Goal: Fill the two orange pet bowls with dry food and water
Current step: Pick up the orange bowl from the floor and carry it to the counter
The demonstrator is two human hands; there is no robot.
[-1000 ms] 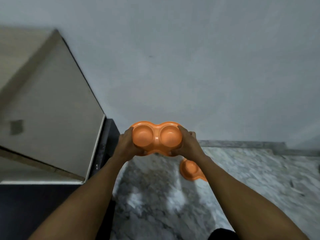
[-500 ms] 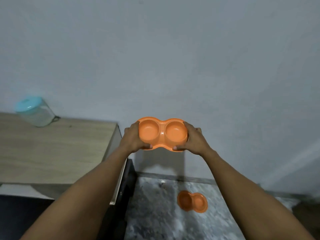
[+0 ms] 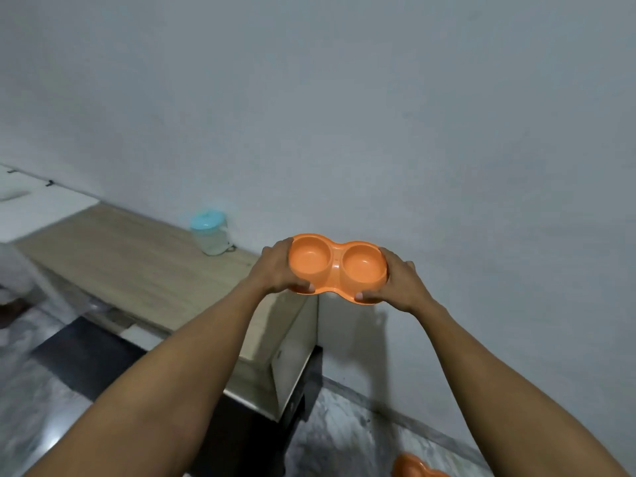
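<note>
- Orange plastic double pet bowl [image 3: 335, 266], two round wells side by side, held up in mid-air at centre, in front of a grey wall [image 3: 344, 115], over the desk's right corner in this view.
- Left hand [image 3: 275, 270] grips its left end, right hand [image 3: 401, 284] its right end; fingers [image 3: 409, 266] curled and clamped on the rim, thumbs on the near edge.
- Light-wood desk [image 3: 137, 266] at lower left; a clear jar w/ pale-blue lid [image 3: 210, 235] stands on it by the wall.
- 2nd orange bowl [image 3: 413, 468] on the grey marble floor [image 3: 344, 435], btm right, partly cut off.

A clear plastic jar with a pale blue lid [image 3: 210, 235] is carried by the light wood-grain desk [image 3: 137, 270] — set near its far edge, by the wall. On the grey marbled floor [image 3: 344, 442] an orange plastic double bowl [image 3: 413, 468] is seen — cut off by the frame's edge.
</note>
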